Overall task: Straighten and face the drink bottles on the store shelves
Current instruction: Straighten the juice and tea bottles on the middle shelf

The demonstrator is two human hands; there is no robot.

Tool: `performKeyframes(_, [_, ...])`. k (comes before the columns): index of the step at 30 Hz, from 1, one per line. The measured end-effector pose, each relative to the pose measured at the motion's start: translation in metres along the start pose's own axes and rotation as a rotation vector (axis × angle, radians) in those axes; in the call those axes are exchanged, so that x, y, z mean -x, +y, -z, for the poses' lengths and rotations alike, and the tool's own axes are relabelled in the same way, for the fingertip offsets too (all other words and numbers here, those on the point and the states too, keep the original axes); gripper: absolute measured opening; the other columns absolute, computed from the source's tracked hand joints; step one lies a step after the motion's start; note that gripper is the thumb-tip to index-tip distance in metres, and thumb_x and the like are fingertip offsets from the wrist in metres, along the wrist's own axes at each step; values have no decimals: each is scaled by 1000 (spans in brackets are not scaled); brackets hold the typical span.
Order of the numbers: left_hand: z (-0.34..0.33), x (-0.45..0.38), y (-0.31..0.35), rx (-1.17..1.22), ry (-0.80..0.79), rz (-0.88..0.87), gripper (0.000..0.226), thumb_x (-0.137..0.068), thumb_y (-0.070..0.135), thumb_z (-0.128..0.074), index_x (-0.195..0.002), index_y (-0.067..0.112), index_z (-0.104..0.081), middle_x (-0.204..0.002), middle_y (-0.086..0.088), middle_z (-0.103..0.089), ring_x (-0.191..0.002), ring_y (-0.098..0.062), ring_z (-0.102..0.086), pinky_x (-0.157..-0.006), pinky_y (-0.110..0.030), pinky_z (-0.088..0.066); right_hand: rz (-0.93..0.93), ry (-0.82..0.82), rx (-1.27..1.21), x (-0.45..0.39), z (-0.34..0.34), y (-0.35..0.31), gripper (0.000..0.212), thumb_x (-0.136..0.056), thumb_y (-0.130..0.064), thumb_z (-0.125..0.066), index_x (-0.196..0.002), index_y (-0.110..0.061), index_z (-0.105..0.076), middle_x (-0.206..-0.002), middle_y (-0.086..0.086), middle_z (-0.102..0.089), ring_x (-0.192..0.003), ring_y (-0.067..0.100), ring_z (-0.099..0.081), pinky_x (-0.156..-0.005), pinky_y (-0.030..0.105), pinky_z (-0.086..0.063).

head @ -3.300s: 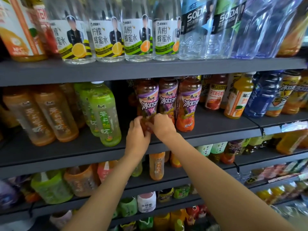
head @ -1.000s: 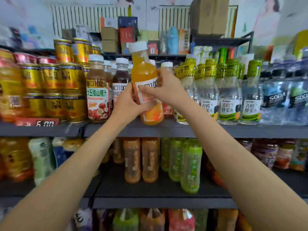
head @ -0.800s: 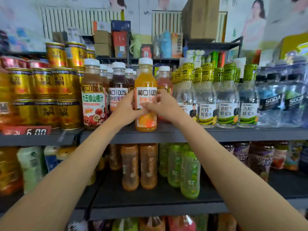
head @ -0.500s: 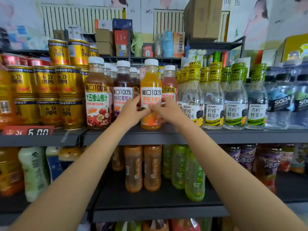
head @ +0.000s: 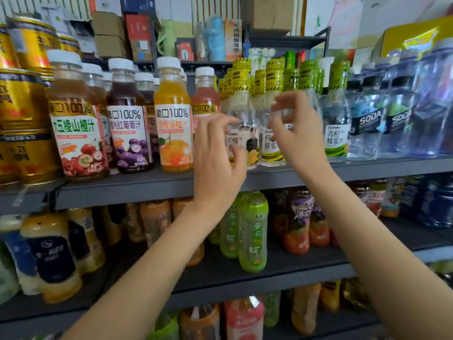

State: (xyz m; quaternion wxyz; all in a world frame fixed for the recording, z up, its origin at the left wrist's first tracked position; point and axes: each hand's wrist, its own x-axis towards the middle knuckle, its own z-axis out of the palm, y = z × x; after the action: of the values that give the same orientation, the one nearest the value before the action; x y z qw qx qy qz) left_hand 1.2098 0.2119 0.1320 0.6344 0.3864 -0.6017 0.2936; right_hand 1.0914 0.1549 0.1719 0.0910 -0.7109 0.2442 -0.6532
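Closest to the camera, two bare forearms reach up from the bottom corners toward the upper shelf [head: 147, 190]. Left hand [head: 218, 163] is out in front of the shelf edge with fingers loosely spread and a bit curled, not holding anything as far as I can see. Right hand [head: 297, 133] is up a little higher, fingers also splayed and relaxed, hovering right in front of the clear honey-water bottles [head: 245, 128] with the yellow-and-black striped caps. Can't tell if any fingertip is actually touching a bottle, but neither hand has a grip on one.

Those clear bottles stand upright at the front of the upper shelf, just between the two hands, labels mostly facing out. Left of them is the orange juice bottle [head: 172, 119], upright with its label forward, next to a purple grape juice bottle [head: 128, 121] and a red hawthorn juice bottle [head: 76, 121], all white caps. Gold cans [head: 22, 114] are stacked at far left. To the right, SODA bottles [head: 367, 119] line up.

One shelf down you get green tea bottles [head: 252, 231], amber ones and some purple-labelled ones. Further back, cardboard boxes [head: 107, 35] sit on a higher rack.
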Motion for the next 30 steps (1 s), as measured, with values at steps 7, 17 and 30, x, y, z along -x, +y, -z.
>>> performKeyframes(7, [-96,55,59,128,-252,-155,28,-77,-2,-46,-103,7,-52,-102,-13,-52,-102,-22,-49,-93,-26,-39,-125,269,157,25,103,91,23,-86,-5,-48,-109,-4,-51,-92,-3,-56,-68,10,-54,-67,32,-47])
performKeyframes(17, [-269,126,122,12,-717,-43,33,-78,11,-44,-108,5,-55,-108,-10,-50,-102,-25,-49,-88,-37,-43,-370,257,276,72,241,252,12,-87,-8,-49,-98,-12,-49,-92,6,-59,-76,17,-54,-68,23,-40])
performKeyframes(30, [-346,152,127,-45,-767,511,31,-87,5,-55,-117,10,-49,-114,2,-43,-90,-5,-51,-83,-25,-46,-460,-303,378,36,220,403,89,-83,-27,-70,-149,-9,-13,-153,9,-27,-131,29,-41,-94,43,-42])
